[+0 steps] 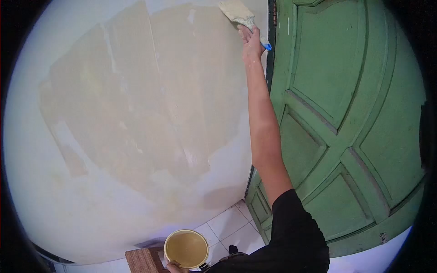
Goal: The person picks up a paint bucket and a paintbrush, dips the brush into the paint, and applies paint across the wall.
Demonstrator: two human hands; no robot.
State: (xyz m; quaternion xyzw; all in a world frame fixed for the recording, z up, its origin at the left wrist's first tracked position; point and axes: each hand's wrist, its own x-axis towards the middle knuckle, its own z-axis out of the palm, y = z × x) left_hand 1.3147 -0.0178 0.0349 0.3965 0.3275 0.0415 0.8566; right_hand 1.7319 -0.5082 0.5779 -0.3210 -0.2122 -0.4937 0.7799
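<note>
My right hand [251, 43] is raised at the top of the view, its fingers wrapped round the handle of a wide paint brush [237, 13]. The brush's pale, paint-coated bristles lie against the wall [223, 175] near its right edge, and the blue handle end points down to the right. Low in the view, my left hand [175, 268] grips the rim of a round bucket [186, 248] of beige paint. Only part of that hand shows. A large beige painted patch [150, 91] with streaks covers much of the whitish wall.
A green panelled door [327, 68] stands close to the right of my arm, with a dark edge beside the wall. Below are white floor tiles [227, 223]. A brown woven-textured object [141, 261] is left of the bucket.
</note>
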